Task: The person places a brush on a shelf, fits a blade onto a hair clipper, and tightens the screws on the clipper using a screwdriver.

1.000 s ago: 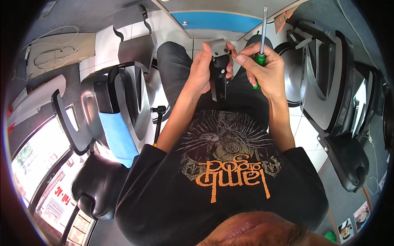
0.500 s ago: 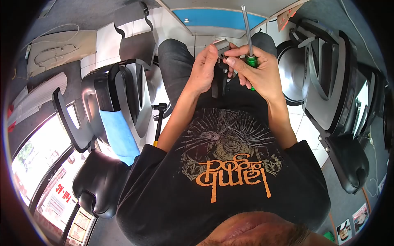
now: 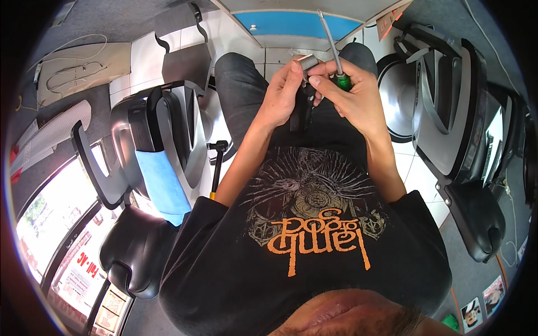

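My left hand (image 3: 282, 92) is closed around a small device with a silver block-shaped end (image 3: 307, 62) and a darker body below it; I cannot make out its exact kind. In my right hand (image 3: 357, 92) is a screwdriver, its green handle (image 3: 343, 82) tucked in the palm and its long metal shaft (image 3: 329, 37) pointing up and away. The right thumb and forefinger meet at the device beside the left fingers, and what they pinch there is too small to tell. A black part (image 3: 301, 112) hangs below the hands, over the lap.
Black-and-grey salon chairs stand at left (image 3: 185, 134) and right (image 3: 448, 123). A blue cloth (image 3: 162, 182) drapes over the left armrest. Near my left forearm is a black tool with a yellow band (image 3: 218, 162). Ahead stands a cabinet with a blue panel (image 3: 297, 24).
The screwdriver's shaft has tilted further left. My right fingers have closed in on the device, and the black part below the hands shows more.
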A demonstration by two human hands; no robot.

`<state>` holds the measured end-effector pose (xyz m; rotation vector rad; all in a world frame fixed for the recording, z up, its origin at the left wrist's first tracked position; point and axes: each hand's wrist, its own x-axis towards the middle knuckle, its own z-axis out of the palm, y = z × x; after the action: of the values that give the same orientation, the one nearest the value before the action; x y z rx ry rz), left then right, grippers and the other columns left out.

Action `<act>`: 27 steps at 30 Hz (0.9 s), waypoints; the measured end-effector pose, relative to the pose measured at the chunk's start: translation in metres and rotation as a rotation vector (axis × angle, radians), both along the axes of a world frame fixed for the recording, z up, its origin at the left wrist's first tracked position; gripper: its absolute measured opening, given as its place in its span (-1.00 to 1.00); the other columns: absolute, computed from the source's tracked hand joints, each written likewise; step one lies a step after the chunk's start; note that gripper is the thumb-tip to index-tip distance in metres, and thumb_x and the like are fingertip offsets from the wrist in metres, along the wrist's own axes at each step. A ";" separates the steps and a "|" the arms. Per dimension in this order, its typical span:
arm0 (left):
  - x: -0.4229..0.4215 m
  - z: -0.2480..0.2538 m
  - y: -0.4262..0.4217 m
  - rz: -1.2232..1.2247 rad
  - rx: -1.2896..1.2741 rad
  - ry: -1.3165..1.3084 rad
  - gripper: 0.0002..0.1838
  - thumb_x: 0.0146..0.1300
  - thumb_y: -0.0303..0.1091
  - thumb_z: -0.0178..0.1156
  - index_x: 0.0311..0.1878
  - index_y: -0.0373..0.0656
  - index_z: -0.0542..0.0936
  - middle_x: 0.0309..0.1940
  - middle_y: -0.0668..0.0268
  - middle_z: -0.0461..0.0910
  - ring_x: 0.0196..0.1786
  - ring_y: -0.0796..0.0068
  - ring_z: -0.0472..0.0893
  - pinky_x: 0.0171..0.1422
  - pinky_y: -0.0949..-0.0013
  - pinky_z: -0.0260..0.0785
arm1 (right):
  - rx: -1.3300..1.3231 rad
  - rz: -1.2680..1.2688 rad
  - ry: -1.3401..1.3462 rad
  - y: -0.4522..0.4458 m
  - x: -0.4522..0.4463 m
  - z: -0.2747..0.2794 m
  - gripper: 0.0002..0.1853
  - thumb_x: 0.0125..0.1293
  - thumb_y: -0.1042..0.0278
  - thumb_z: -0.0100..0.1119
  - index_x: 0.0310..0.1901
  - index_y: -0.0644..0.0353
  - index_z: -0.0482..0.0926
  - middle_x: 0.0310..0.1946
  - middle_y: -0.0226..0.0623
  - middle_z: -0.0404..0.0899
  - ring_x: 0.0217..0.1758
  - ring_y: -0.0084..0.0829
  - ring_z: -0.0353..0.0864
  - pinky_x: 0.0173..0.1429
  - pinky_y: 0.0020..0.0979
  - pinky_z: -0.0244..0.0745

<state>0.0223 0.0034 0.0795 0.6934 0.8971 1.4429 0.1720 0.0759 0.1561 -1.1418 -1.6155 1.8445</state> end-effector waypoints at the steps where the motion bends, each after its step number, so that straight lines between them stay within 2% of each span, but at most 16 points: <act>1: 0.001 0.003 0.000 0.012 -0.005 0.016 -0.30 0.67 0.25 -0.13 0.17 -0.33 0.53 -0.20 0.23 0.62 -0.27 0.50 0.62 -0.22 0.39 0.54 | -0.003 -0.007 0.024 -0.001 0.000 -0.002 -0.83 0.43 0.43 0.42 -0.05 0.33 0.72 -0.46 -0.47 0.65 -0.43 -0.68 0.64 -0.31 -0.57 0.56; 5: -0.002 0.000 0.000 -0.018 0.025 0.057 -0.29 0.67 0.26 -0.14 0.18 -0.34 0.53 -0.19 0.24 0.61 -0.27 0.51 0.61 -0.21 0.39 0.53 | -0.019 0.008 0.025 0.002 0.004 -0.006 -0.79 0.40 0.47 0.45 -0.05 0.34 0.65 -0.43 -0.45 0.60 -0.43 -0.68 0.64 -0.33 -0.55 0.57; 11: -0.009 -0.001 0.002 -0.100 0.097 0.058 -0.29 0.67 0.26 -0.13 0.20 -0.35 0.52 -0.15 0.23 0.62 -0.28 0.50 0.62 -0.22 0.40 0.52 | -0.133 0.019 0.011 0.012 0.007 -0.010 -0.47 0.27 0.30 0.60 0.13 0.30 0.50 -0.27 -0.39 0.58 -0.44 -0.63 0.65 -0.51 -0.59 0.33; 14: -0.010 0.002 0.004 -0.130 0.097 0.066 -0.32 0.68 0.24 -0.12 0.19 -0.34 0.50 -0.17 0.24 0.61 -0.29 0.50 0.61 -0.23 0.39 0.51 | -0.265 0.032 0.065 0.017 0.009 -0.024 -0.35 0.25 0.24 0.60 0.21 0.32 0.42 -0.23 -0.36 0.58 -0.41 -0.59 0.68 -0.55 -0.60 0.24; 17: -0.008 0.004 0.003 -0.120 0.042 0.088 -0.35 0.69 0.21 -0.12 0.20 -0.33 0.47 -0.19 0.24 0.59 -0.30 0.50 0.61 -0.24 0.38 0.50 | -0.364 0.074 0.123 0.020 0.011 -0.033 -0.36 0.27 0.25 0.57 0.22 0.34 0.40 -0.24 -0.33 0.59 -0.38 -0.59 0.68 -0.55 -0.59 0.25; 23: -0.007 0.003 0.003 -0.118 -0.017 0.094 -0.40 0.70 0.18 -0.12 0.20 -0.30 0.43 -0.22 0.23 0.57 -0.31 0.49 0.61 -0.25 0.38 0.50 | -0.448 0.039 0.163 0.019 0.008 -0.039 -0.39 0.27 0.27 0.54 0.21 0.32 0.40 -0.34 -0.42 0.47 -0.39 -0.61 0.63 -0.54 -0.59 0.24; 25: -0.007 0.007 0.003 -0.131 -0.049 0.114 -0.42 0.71 0.16 -0.12 0.18 -0.30 0.43 -0.23 0.22 0.56 -0.31 0.49 0.61 -0.26 0.38 0.50 | -0.432 0.067 0.154 0.024 0.011 -0.044 -0.38 0.27 0.27 0.55 0.23 0.32 0.41 -0.34 -0.44 0.43 -0.38 -0.62 0.62 -0.52 -0.59 0.24; 27: -0.010 0.005 0.002 -0.203 -0.072 0.113 -0.38 0.71 0.17 -0.17 0.25 -0.33 0.42 -0.19 0.16 0.60 -0.32 0.45 0.62 -0.25 0.39 0.51 | -0.396 0.102 0.132 0.029 0.014 -0.047 -0.37 0.27 0.27 0.55 0.24 0.31 0.41 -0.32 -0.44 0.42 -0.39 -0.63 0.59 -0.51 -0.59 0.24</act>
<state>0.0122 0.0055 0.0842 0.7949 0.9330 1.1956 0.1860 0.1044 0.1094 -1.0776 -1.2903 2.3261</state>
